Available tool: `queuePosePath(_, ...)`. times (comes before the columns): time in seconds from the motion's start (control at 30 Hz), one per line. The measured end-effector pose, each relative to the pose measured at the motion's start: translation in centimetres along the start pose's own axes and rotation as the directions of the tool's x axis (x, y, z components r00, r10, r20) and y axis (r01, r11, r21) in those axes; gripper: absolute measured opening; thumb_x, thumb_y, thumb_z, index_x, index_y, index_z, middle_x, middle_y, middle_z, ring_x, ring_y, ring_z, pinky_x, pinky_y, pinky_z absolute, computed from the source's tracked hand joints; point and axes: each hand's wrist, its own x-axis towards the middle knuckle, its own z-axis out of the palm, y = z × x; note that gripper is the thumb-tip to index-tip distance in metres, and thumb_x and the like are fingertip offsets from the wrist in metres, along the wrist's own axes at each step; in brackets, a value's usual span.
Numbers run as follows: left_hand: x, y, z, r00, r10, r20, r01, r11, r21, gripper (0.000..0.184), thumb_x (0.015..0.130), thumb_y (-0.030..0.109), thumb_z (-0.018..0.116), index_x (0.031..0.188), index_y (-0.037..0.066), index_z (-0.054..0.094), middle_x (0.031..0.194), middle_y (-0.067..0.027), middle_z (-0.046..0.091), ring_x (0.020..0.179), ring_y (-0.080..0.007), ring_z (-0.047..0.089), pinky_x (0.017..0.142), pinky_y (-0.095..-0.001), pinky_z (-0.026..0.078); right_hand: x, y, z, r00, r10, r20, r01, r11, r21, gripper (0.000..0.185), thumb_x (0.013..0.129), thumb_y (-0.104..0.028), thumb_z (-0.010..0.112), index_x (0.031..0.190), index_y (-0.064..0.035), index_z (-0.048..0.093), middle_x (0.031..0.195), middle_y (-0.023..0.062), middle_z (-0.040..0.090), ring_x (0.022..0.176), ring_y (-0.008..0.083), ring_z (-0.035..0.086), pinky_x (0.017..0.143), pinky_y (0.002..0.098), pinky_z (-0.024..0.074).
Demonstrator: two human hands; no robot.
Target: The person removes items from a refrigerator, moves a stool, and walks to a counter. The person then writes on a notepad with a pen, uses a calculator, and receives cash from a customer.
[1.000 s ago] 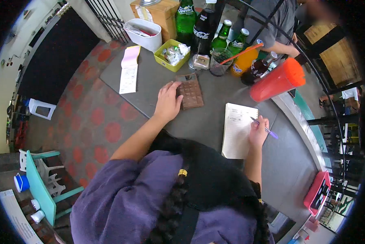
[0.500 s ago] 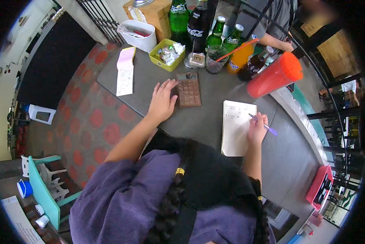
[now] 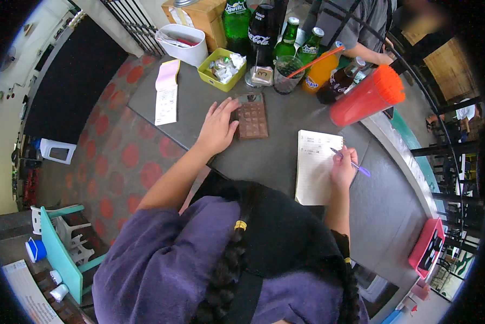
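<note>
My left hand [image 3: 218,127] lies with its fingers stretched out at the left edge of a brown calculator [image 3: 252,120] shaped like a chocolate bar. Its fingertips reach the calculator's upper left side. In my right hand [image 3: 343,168] is a purple and white pen [image 3: 363,170], its tip pointing at the page. That hand rests on the right side of a spiral notepad [image 3: 311,170] with a few handwritten lines near the top. A second pad [image 3: 166,97], written on and with a pink flap folded up, lies left of my left hand.
Along the back stand a white bin [image 3: 185,47], a yellow-green basket [image 3: 221,78], soda bottles [image 3: 259,38], a glass with an orange straw [image 3: 287,75] and a red tumbler [image 3: 361,100]. A person's arm [image 3: 369,53] shows beyond the bars. A pink tray [image 3: 426,248] sits at the right edge.
The view has shifted very slightly. My left hand stays beside the calculator and my right hand keeps the pen over the notepad, with hardly any movement. The person's arm beyond the bars has moved.
</note>
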Motion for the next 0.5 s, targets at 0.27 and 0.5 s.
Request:
queuePosePath(0.27,-3.3,1.7,-0.7,0.992,0.068,0.103,-0.067,0.998,-0.019,0.04,0.085,0.006,0.056,0.123,0.008,0.046,0.127,-0.009,0.058,0.129,-0.0294,0.046,0.112,-0.0532,0.027,0.2,0.5,-0.4,1.0,-0.015,0.009,0.015,0.999,-0.044,0.025,0.093,-0.008,0.06,0.073,-0.0108,0.045,0.066,-0.0027,0.045,0.058,0.0058,0.037,0.052,0.0217,0.0281)
queuePosePath(0.5,-3.0,1.4,-0.1,0.989,0.079,0.127,-0.077,0.997,-0.025,0.038,0.087,0.008,0.055,0.124,0.008,0.046,0.128,-0.0077,0.058,0.129,-0.0284,0.047,0.112,-0.0535,0.026,0.1,0.3,-0.5,1.0,-0.005,0.008,0.006,0.999,-0.053,0.025,0.093,-0.007,0.06,0.074,-0.011,0.045,0.066,-0.0029,0.045,0.058,0.0055,0.037,0.051,0.0207,0.0279)
